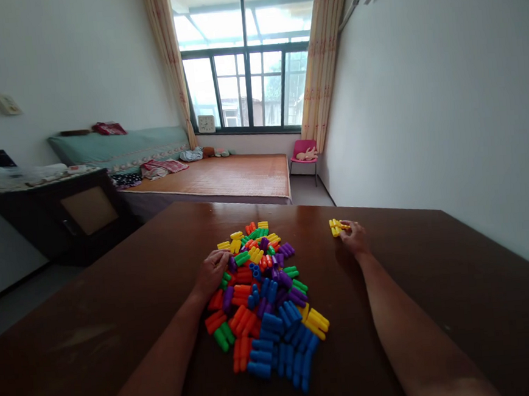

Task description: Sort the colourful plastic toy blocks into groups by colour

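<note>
A heap of bullet-shaped plastic building blocks (pixel 272 325) in blue, orange, green, purple and yellow spreads down the middle of the brown table. At its upper left edge, my left hand (pixel 212 272) has its fingers bent together, with a purple block (pixel 232 264) at the fingertips. My thumb on that side is partly hidden. Off to the right, apart from the heap, my right hand (pixel 354 238) pinches a yellow block (pixel 342 226). Touching or joined to it are more yellow pieces (pixel 334 228); which of the two I cannot tell.
The dark brown table (pixel 116 295) has its far edge before a bed (pixel 226 173) with a mat. A dark cabinet (pixel 86 206) stands at the left, a pink chair (pixel 304 152) at the back right. A white wall (pixel 443 86) runs along the right.
</note>
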`<state>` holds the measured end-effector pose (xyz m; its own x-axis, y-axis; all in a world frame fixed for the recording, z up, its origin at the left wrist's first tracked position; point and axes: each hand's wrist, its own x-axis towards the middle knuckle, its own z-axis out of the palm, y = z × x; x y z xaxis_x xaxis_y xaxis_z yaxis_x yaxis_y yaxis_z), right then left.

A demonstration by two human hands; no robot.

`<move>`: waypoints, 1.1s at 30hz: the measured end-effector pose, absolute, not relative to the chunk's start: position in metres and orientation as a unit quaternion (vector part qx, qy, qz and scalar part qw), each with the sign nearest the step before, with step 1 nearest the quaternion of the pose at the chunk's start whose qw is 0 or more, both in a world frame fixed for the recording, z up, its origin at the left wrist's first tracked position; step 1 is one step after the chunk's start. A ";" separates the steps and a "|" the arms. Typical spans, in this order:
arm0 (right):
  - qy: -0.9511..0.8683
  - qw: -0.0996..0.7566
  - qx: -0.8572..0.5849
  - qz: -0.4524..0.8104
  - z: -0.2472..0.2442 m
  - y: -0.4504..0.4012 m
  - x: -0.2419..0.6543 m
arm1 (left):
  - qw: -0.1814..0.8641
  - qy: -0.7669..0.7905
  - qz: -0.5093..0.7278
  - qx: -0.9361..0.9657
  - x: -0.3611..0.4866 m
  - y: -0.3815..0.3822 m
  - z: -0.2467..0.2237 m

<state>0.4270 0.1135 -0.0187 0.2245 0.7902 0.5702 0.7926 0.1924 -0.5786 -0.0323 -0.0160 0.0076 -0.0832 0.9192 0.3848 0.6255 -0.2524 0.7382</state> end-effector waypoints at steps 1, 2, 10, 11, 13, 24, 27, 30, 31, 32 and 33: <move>-0.618 0.468 -0.631 -0.032 -0.014 0.111 0.420 | 0.168 0.588 0.444 0.655 -0.032 -0.016 0.007; -0.623 0.476 -0.618 -0.051 -0.011 0.108 0.411 | 0.169 0.587 0.446 0.654 -0.032 -0.016 0.007; -0.814 0.388 -0.419 0.102 0.002 0.068 0.293 | 0.168 0.579 0.453 0.657 -0.029 -0.015 0.006; -0.828 0.376 -0.400 0.110 0.005 0.061 0.280 | 0.170 0.575 0.451 0.661 -0.028 -0.016 0.006; -0.845 0.358 -0.379 0.116 0.015 0.046 0.256 | 0.175 0.564 0.444 0.673 -0.026 -0.018 0.008; -0.796 0.418 -0.338 0.279 0.030 0.015 0.221 | 0.180 0.561 0.429 0.685 -0.024 -0.019 0.009; -0.725 0.475 -0.346 0.359 0.034 0.031 0.235 | 0.185 0.562 0.429 0.683 -0.025 -0.020 0.011; -0.642 0.550 -0.416 0.334 0.036 0.061 0.277 | 0.188 0.565 0.427 0.681 -0.025 -0.020 0.012; -0.610 0.577 -0.449 0.304 0.034 0.072 0.298 | 0.188 0.567 0.425 0.681 -0.026 -0.020 0.012; -0.575 0.602 -0.484 0.269 0.031 0.082 0.322 | 0.187 0.569 0.422 0.681 -0.026 -0.019 0.012; -0.540 0.620 -0.519 0.233 0.025 0.092 0.348 | 0.186 0.571 0.420 0.680 -0.027 -0.019 0.012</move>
